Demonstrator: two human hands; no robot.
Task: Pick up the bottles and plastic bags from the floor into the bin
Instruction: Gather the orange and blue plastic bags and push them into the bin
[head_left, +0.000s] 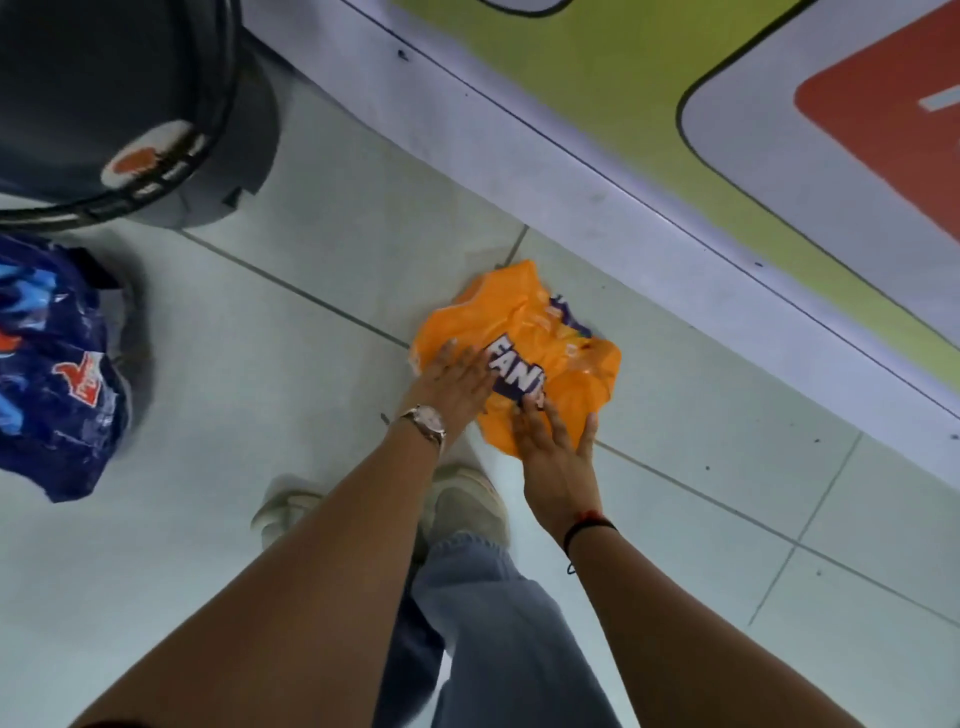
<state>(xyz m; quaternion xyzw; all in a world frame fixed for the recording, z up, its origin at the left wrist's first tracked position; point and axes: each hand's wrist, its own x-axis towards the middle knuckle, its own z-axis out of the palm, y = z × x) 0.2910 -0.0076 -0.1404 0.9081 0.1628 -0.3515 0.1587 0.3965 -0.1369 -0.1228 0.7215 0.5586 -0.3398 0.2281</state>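
Note:
An orange plastic bag (540, 332) with purple lettering lies crumpled on the pale tiled floor near the wall. My left hand (457, 379) rests flat on its left side, fingers spread. My right hand (550, 441) presses on its near edge, fingers apart over the plastic. Neither hand has closed around the bag. A dark round bin (156, 104) stands at the upper left with an orange-and-white label near its rim. A blue plastic bag (52, 374) with red and light-blue print lies on the floor at the far left, below the bin.
A wall panel (649, 104) with green, white and red graphics runs diagonally across the upper right, close behind the orange bag. My own legs in jeans and pale shoes (467, 504) stand just below the hands. Grey tile floor (260, 364) stretches between the two bags.

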